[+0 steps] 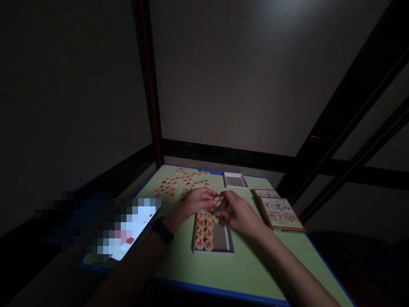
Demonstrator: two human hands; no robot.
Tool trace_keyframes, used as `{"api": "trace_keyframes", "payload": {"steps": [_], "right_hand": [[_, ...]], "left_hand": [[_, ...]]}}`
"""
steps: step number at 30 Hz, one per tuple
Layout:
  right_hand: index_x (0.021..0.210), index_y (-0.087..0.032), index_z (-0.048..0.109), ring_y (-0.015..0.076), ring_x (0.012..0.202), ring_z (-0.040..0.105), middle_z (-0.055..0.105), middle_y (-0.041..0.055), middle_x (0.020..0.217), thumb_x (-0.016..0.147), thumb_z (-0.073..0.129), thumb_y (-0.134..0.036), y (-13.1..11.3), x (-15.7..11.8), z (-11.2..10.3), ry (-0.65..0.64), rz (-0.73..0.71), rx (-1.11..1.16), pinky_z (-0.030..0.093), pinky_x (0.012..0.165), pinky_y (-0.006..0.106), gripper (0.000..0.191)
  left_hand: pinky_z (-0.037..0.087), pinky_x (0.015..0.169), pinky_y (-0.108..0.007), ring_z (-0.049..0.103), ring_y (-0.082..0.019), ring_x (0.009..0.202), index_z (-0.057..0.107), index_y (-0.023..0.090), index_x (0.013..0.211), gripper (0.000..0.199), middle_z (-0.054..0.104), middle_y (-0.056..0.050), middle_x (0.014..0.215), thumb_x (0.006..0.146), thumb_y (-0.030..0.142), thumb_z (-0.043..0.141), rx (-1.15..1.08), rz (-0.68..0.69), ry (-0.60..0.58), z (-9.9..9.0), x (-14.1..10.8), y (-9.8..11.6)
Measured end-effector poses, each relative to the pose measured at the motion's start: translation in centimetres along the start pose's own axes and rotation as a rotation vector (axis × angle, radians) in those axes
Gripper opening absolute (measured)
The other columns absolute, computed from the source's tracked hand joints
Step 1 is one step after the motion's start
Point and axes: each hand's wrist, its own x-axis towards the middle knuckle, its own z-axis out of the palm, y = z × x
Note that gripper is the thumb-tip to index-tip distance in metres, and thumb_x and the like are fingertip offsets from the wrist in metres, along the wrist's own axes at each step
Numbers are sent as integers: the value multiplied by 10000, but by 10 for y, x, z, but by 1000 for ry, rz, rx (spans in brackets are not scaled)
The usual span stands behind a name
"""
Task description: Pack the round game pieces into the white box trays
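Close above the far edge of a shallow open box (220,242), a round wooden Chinese chess piece (217,201) is pinched at the fingertips of my left hand (200,199). My right hand (238,212) is opposite, thumb and index finger apart, the index finger close to that piece. I cannot tell whether it touches it. Two columns of red-marked chess pieces (208,234) lie flat along the left side of the box. A dark-marked piece (216,218) lies at the top of a third column, beside my right thumb, which partly hides another piece.
Many loose chess pieces (169,184) are scattered on the green table (255,273) beyond my left hand. A shallow tray or lid (235,180) lies at the back. Two printed boxes (281,211) overlap at the right. A lit screen (137,228), partly pixelated, is at the left.
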Motion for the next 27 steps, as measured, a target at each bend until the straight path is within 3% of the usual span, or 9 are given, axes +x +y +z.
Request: {"api": "trace_keyframes", "payload": {"steps": [4,8,13,16,27], "right_hand": [[1081,-165,596,201,839,600,626,84,989,919,594,-335,-1,0,6,4,-47,-143,422,713,290,235],[1012,-164,647,186,848,606,631,83,996,898,589,-225,6,0,-1,13,-82,-140,434,739,272,142],[894,-168,697,172,805,607,655,45,892,722,670,-56,12,1,-17,-76,3,-31,424,727,250,207],[894,-172,709,162,779,612,684,33,869,689,658,-24,9,1,-16,-157,10,12,414,707,236,258],[842,-187,720,180,775,620,693,59,896,739,745,-217,6,0,-2,-242,97,-168,354,643,254,110]], "left_hand": [[509,651,-267,666,-152,666,644,129,988,507,707,-39,754,605,368,876,69,14,-78,0,1,-1],[520,727,-303,687,-194,795,639,136,1003,438,719,-73,839,686,389,804,188,57,-109,2,0,1],[468,860,-339,628,-232,947,691,190,853,236,703,-56,925,655,276,787,908,320,-45,7,-8,7],[442,885,-346,606,-238,951,697,212,851,257,685,-31,908,613,242,790,1181,349,-61,9,-12,9],[437,816,-316,620,-204,840,691,210,798,153,680,-9,799,655,234,738,1209,338,-39,13,-11,5]]}}
